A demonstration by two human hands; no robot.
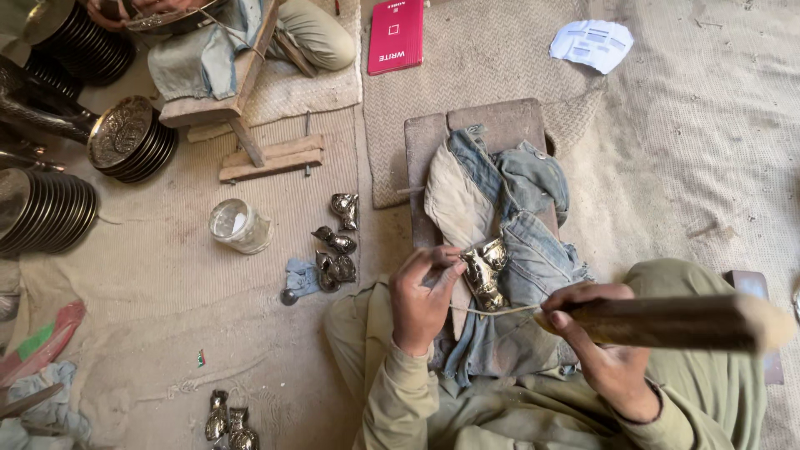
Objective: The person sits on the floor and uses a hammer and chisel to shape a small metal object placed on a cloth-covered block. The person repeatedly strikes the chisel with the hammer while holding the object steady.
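Observation:
My left hand [422,293] pinches a small shiny metal figurine [485,271] and steadies it on a bundle of worn denim cloth [508,217] laid over a wooden block [500,125]. My right hand [596,329] grips a long wooden-handled tool [667,322]. Its thin metal point reaches left to the base of the figurine. Both hands sit over my lap, with olive sleeves and trousers below them.
Several more shiny figurines [335,246] lie on the mat to the left, and others [229,425] near the bottom edge. A glass jar [240,225], stacks of embossed metal plates [133,137], a red booklet [396,35] and another person [250,33] at a wooden stand are around.

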